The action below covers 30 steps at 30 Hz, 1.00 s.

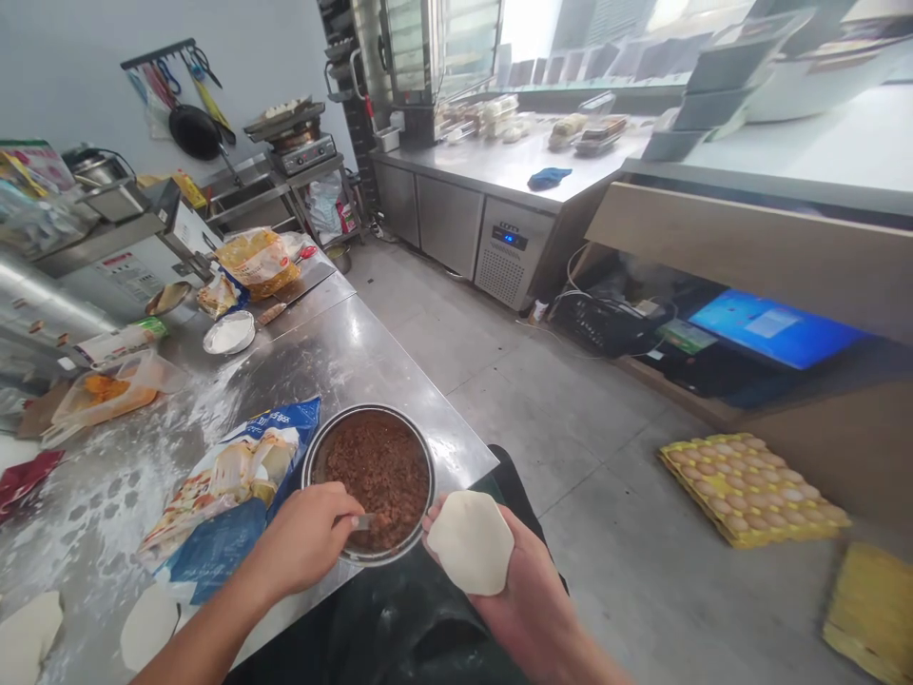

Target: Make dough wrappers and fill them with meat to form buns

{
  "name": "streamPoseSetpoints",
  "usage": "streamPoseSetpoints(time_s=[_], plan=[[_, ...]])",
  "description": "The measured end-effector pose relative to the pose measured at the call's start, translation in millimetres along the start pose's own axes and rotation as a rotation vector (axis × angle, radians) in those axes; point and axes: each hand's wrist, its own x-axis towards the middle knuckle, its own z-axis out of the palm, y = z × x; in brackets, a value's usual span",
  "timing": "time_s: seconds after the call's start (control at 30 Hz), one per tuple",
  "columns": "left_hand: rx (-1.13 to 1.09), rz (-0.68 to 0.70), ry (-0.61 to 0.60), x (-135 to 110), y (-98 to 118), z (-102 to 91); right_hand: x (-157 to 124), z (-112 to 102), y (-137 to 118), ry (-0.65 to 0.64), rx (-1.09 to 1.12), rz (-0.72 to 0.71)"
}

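Observation:
My left hand (314,533) is closed around a flat-handled metal utensil (365,522), and the utensil's far end dips into brown minced filling (378,466). A round metal bowl (431,442) holds this filling near the table's corner. My right hand (524,571) is turned palm up, supporting a round, pale dough wrapper (471,542) just right of the bowl; its fingers curl behind the dough and are mostly hidden. Against the bowl's left side lies a blue printed plastic bag (235,485). More flat dough pieces (149,623) rest on the floured table at lower left.
The steel table (342,342) ends at a corner beside the bowl. Farther back are a dish of white powder (229,333), a plastic container with orange food (114,390) and a yellow bag (261,262). Egg trays (748,485) stand on the floor at right.

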Motion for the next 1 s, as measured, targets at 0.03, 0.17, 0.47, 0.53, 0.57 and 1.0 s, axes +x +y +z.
streamPoseSetpoints(time_s=[0.03,0.17,0.47,0.53,0.57,1.0], plan=[[0.134,-0.025,0.014,-5,4,-0.5,1,0,-1,0.007,-0.001,-0.010],[0.503,-0.124,0.045,-23,14,0.9,1,3,-4,0.058,0.002,-0.040],[0.544,-0.196,0.133,1,15,7.5,-2,0,0,0.113,-0.018,-0.035],[0.512,-0.141,0.174,3,18,8.5,-3,-3,-2,0.111,-0.039,-0.056],[0.463,-0.106,0.192,3,19,8.9,-3,-4,-4,0.102,-0.044,-0.066],[0.087,-0.022,0.055,34,32,33.1,-6,-8,-7,0.095,-0.080,-0.050]])
